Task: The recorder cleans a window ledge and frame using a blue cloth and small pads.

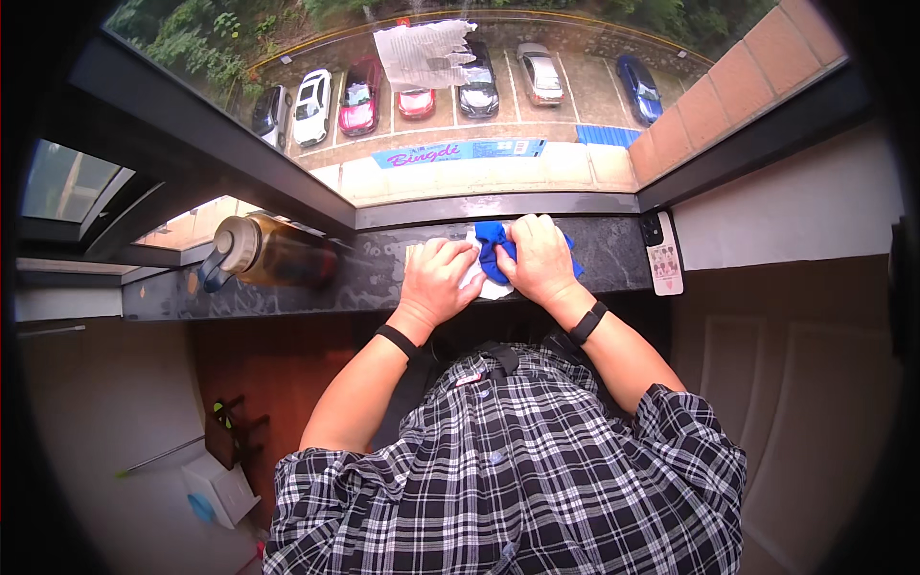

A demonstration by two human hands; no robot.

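Observation:
A bunched blue cloth (491,253) lies on the dark stone windowsill, on top of a crumpled white sheet, perhaps paper (496,291). My right hand (537,253) grips the cloth, its thumb pressed into the folds; a blue end shows past the far side of the hand. My left hand (440,277) is just left of the cloth, fingers bent and thumb at the white sheet's left edge. A small pale beige piece (414,251) shows beside the left fingers, mostly covered. What lies under both palms is hidden.
On the windowsill (374,287), a large amber bottle (287,251) lies to the left and a phone in a decorated case (664,259) to the right. A torn paper (424,54) clings to the window glass, above parked cars. A white bin (221,489) stands lower left.

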